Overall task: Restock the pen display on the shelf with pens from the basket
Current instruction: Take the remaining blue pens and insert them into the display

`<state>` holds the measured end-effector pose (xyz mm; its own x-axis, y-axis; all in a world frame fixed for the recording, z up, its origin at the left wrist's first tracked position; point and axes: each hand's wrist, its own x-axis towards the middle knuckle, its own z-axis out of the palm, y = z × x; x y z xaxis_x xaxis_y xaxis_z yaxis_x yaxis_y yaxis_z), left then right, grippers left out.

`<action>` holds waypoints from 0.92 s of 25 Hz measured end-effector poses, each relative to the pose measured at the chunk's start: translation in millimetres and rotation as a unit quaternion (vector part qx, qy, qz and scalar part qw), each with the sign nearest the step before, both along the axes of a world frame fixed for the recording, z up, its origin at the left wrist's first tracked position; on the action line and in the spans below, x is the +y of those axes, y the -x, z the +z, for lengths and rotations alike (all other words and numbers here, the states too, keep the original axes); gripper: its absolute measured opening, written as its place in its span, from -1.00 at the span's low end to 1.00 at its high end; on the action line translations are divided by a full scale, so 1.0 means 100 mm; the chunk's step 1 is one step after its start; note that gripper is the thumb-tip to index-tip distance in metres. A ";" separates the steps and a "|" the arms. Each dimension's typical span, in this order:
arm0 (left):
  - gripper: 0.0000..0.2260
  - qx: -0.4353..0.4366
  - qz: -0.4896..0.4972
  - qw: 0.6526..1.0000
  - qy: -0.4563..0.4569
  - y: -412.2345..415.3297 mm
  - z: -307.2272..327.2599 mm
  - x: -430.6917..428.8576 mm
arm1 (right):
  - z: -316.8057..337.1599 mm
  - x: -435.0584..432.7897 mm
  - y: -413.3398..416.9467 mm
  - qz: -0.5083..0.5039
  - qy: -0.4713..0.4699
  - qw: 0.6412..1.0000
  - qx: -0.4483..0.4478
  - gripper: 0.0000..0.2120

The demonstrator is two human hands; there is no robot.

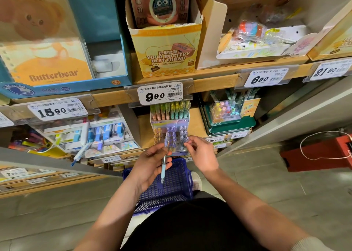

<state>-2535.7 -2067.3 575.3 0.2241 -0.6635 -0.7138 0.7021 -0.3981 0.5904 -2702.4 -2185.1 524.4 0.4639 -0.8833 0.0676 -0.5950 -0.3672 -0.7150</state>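
We look down at a pale wooden shelf (197,126) holding a tiered pen display (171,121) of shiny iridescent plastic. Its far rows are filled with pastel green, yellow and blue caps, its near rows with knobbly clear, amber and lilac tops. The left hand (150,164) lies palm up just near of the display, thumb and curled fingers holding a slim clear-plastic pen (163,171) with a smooth pale blue grip. The pen runs across the palm, clicker end far, tip near. The right hand (202,154) is at the display's near right corner, fingertips (187,143) bunched close on the clear tops; we cannot tell whether they pinch one. Below both hands a dark blue perforated plastic basket (177,190) sits on the grey floor (257,174)
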 end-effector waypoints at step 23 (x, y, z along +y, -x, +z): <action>-0.85 -0.069 -0.103 0.992 0.012 0.26 0.00 -0.25 | 0.55 -0.04 0.22 -0.075 -0.333 0.923 -0.179 -0.92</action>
<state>-2561.9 -2091.9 575.5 0.1774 -0.7216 -0.6692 0.5190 -0.5091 0.6866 -2724.4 -2188.8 579.3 0.3865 -0.8369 -0.3875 -0.2848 0.2913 -0.9133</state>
